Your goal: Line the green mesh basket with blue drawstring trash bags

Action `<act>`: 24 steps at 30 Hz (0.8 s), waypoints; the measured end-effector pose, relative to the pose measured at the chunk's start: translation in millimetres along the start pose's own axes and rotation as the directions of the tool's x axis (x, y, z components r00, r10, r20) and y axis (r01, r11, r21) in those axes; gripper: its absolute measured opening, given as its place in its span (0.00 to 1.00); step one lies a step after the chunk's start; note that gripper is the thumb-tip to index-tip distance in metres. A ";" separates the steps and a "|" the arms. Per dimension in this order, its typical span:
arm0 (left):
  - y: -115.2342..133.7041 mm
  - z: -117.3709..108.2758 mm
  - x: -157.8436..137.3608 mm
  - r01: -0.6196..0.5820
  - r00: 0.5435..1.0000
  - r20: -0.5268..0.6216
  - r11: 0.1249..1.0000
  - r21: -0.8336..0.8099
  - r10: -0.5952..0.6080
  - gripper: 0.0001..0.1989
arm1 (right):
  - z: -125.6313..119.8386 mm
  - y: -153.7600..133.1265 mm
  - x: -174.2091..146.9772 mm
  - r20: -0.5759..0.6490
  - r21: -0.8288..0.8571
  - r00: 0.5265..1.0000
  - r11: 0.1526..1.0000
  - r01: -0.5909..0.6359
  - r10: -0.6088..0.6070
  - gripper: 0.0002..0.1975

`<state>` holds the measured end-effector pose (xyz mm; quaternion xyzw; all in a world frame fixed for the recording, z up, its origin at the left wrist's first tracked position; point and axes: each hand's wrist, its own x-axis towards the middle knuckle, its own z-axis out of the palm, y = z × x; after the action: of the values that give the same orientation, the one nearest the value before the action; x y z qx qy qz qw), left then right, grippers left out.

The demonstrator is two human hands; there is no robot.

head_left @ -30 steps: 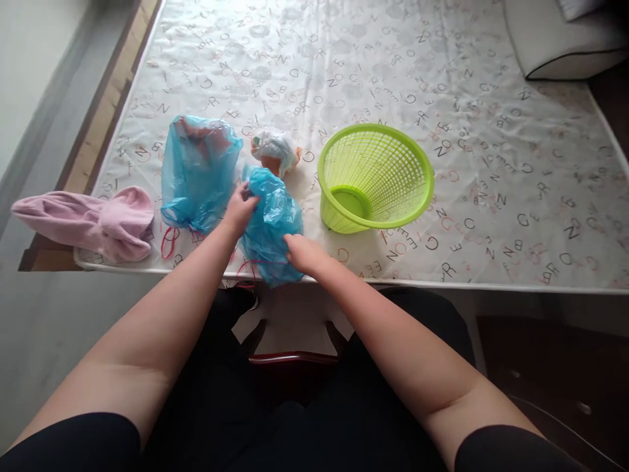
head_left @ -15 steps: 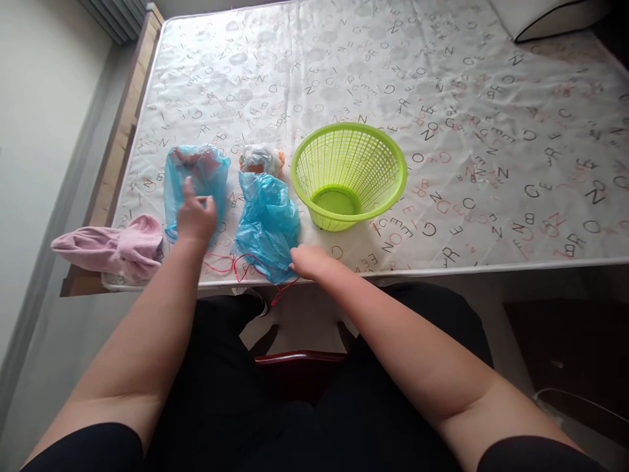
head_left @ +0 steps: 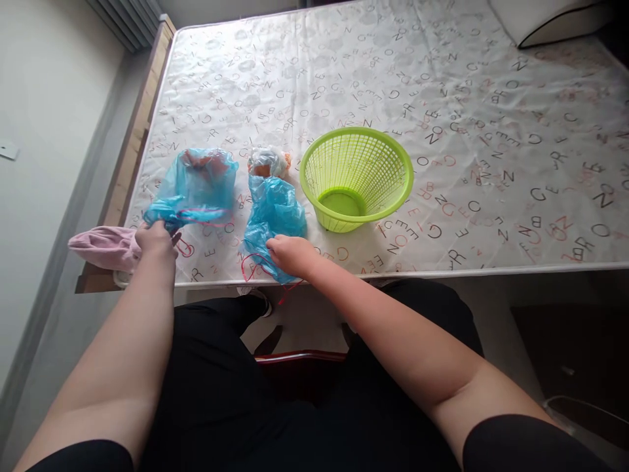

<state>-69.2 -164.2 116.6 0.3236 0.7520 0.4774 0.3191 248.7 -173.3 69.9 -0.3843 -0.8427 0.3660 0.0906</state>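
Observation:
My left hand (head_left: 156,241) is closed on the gathered near edge of a blue plastic bag (head_left: 204,187), with some fingers hidden from view. Something reddish-brown shows through the far part of this bag; its kind I cannot make out. Red drawstring lies along the bag's near side. My right hand (head_left: 289,254) pinches a second, crumpled blue plastic bag (head_left: 276,210), whose red string hangs over the mattress edge. Beyond the second bag lies a clear plastic bundle (head_left: 268,160) with orange parts. Against my left hand rests a pink cloth (head_left: 105,248).
A green plastic basket (head_left: 356,174) stands right of the bags. Everything lies on a letter-printed mattress (head_left: 491,164) in a wooden frame (head_left: 132,141). A white object with black piping (head_left: 550,23) sits at the far right.
My left hand has moved from above the left bag down and left to its near edge, pulling that edge leftward. My right hand has shifted slightly left and up on the second bag.

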 end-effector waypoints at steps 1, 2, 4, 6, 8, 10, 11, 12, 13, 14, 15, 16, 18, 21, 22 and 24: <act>-6.8 -8.0 6.0 0.034 0.994 -0.103 0.999 -0.035 -0.038 0.16 | 0.3 -0.3 1.5 0.003 -0.028 1.000 1.000 0.009 -0.009 0.12; -11.8 -14.6 10.1 0.056 0.980 -0.189 0.995 -0.081 -0.070 0.17 | -0.1 -0.7 3.0 0.004 -0.057 1.000 0.998 0.018 -0.017 0.14; -15.3 -22.0 11.2 0.036 0.961 -0.263 0.982 -0.183 -0.084 0.23 | -3.2 -2.3 6.0 -0.012 -0.083 1.000 0.996 0.022 -0.023 0.17; -10.7 -20.9 2.2 -0.064 0.962 -0.274 0.963 -0.263 -0.011 0.28 | -8.2 -4.7 9.7 -0.069 -0.045 0.997 0.999 0.015 -0.018 0.19; -1.8 -12.4 -13.9 -0.164 0.964 -0.252 0.937 -0.308 0.086 0.28 | -13.6 -7.2 14.0 -0.158 0.037 0.987 0.999 0.016 -0.010 0.17; 6.4 0.7 -32.0 -0.169 0.978 -0.170 0.930 -0.327 0.118 0.26 | -18.4 -9.7 17.6 -0.261 0.130 0.965 0.991 0.036 -0.001 0.15; 9.1 7.8 -40.2 -0.132 0.990 -0.097 0.935 -0.330 0.106 0.26 | -20.6 -11.0 18.6 -0.316 0.169 0.948 0.985 0.041 0.015 0.14; 10.6 15.0 -47.3 -0.084 0.996 -0.013 0.943 -0.321 0.084 0.26 | -22.6 -12.2 18.7 -0.374 0.200 0.926 0.979 0.037 0.041 0.13; 11.1 21.8 -52.9 -0.038 0.996 0.064 0.953 -0.301 0.060 0.26 | -24.7 -13.5 17.8 -0.430 0.222 0.900 0.975 0.029 0.071 0.12; 10.9 28.2 -57.1 -0.005 0.992 0.123 0.962 -0.272 0.040 0.26 | -27.0 -14.9 15.9 -0.485 0.238 0.869 0.971 0.022 0.100 0.12; 10.3 33.9 -59.8 0.011 0.986 0.164 0.970 -0.243 0.030 0.26 | -29.4 -16.2 13.3 -0.537 0.250 0.835 0.968 0.025 0.117 0.12; 9.7 39.2 -61.1 0.014 0.981 0.192 0.976 -0.219 0.029 0.25 | -31.9 -17.5 10.2 -0.585 0.262 0.802 0.964 0.050 0.117 0.13; 10.0 48.2 -60.6 -0.003 0.973 0.228 0.982 -0.191 0.048 0.24 | -36.5 -19.8 4.6 -0.657 0.296 0.749 0.942 0.161 0.079 0.16; 15.8 60.5 -56.0 -0.031 0.936 0.340 0.983 -0.181 0.092 0.23 | -39.9 -20.9 2.2 -0.659 0.484 0.740 0.828 0.283 0.133 0.18; 18.9 64.9 -54.5 -0.031 0.921 0.378 0.983 -0.181 0.099 0.23 | -39.6 -20.3 3.3 -0.606 0.585 0.771 0.766 0.264 0.197 0.19; 25.9 74.6 -53.1 -0.027 0.900 0.423 0.982 -0.185 0.104 0.25 | -37.6 -17.4 6.7 -0.404 0.766 0.868 0.625 0.148 0.290 0.21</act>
<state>25.5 -159.4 124.2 0.4172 0.6068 0.4684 0.4881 250.3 -155.6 108.0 -0.4208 -0.5323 0.5859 0.4431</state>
